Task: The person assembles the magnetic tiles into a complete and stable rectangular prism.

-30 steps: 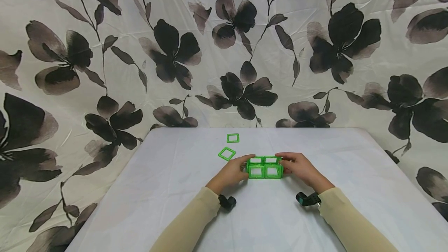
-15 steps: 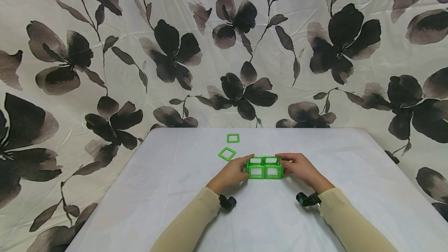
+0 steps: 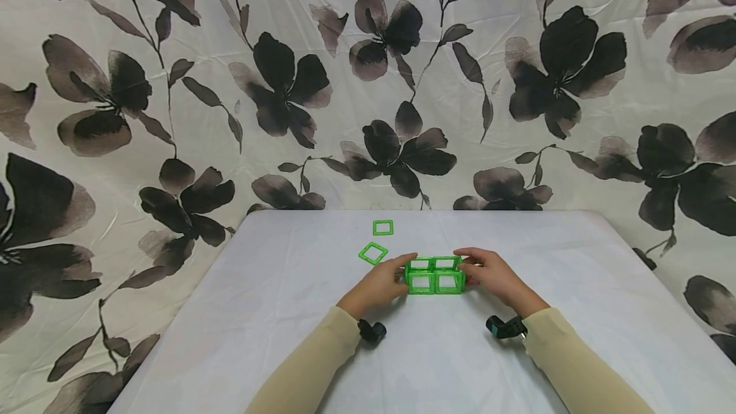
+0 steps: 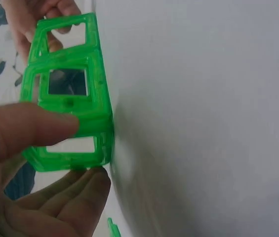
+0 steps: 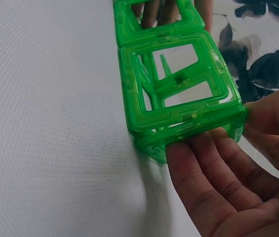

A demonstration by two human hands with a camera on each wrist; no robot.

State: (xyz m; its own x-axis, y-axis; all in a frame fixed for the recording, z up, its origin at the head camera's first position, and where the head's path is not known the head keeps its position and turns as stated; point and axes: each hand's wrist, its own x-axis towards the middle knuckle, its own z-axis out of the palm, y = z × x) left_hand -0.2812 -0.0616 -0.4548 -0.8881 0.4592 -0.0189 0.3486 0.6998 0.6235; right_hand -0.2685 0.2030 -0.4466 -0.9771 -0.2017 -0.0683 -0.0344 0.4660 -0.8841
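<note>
A long box of green see-through magnetic tiles [image 3: 434, 283], two squares wide along the front, stands on the white table between the hands. The left hand [image 3: 375, 284] grips its left end; in the left wrist view the thumb [image 4: 55, 126] presses on one tile face while the other fingers [image 4: 87, 197] lie along the end. The right hand [image 3: 499, 278] holds the opposite end. In the right wrist view several fingertips [image 5: 181, 158] rest against the end tile, and another digit [image 5: 272, 113] touches its corner. The back of the box is mostly hidden in the head view.
Behind the left hand, two loose green square magnetic tiles lie flat: one turned like a diamond [image 3: 367, 259], one farther back set straight [image 3: 383, 234]. A flower-printed cloth [image 3: 391, 82] hangs behind the white-covered table [image 3: 230, 337]. Dark cameras [image 3: 374, 333] sit on both wrists.
The right hand's upper finger has lifted slightly off the top edge of the box. The left wrist has shifted a little to the left; the box and loose tiles stay put.
</note>
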